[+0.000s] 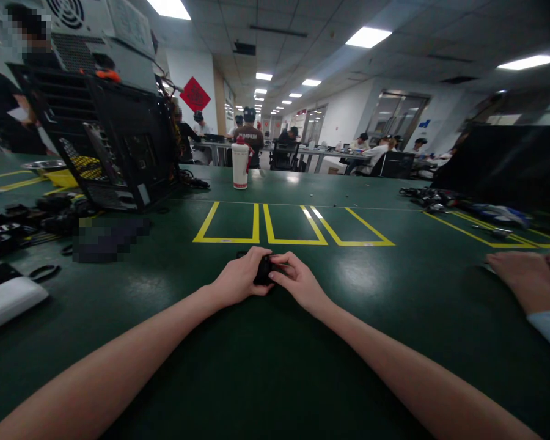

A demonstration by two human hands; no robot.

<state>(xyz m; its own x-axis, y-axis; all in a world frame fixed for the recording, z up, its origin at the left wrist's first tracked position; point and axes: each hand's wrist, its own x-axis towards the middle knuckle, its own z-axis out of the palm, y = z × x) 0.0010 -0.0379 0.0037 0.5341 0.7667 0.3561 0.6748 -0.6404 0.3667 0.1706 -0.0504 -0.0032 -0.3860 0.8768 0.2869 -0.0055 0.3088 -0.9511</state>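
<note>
A small black object is between my two hands, just above or on the green table; its exact kind is hidden by my fingers. My left hand is closed around its left side, thumb side toward the top. From the right, my right hand pinches at the object's edge with thumb and fingers. A bit of something dark shows behind the left hand. Just beyond my hands are yellow tape rectangles on the tabletop.
An open black computer case stands at the left, near black cables and a white device. A white bottle with a red lid is farther back. At the right, another person's hands rest near tools.
</note>
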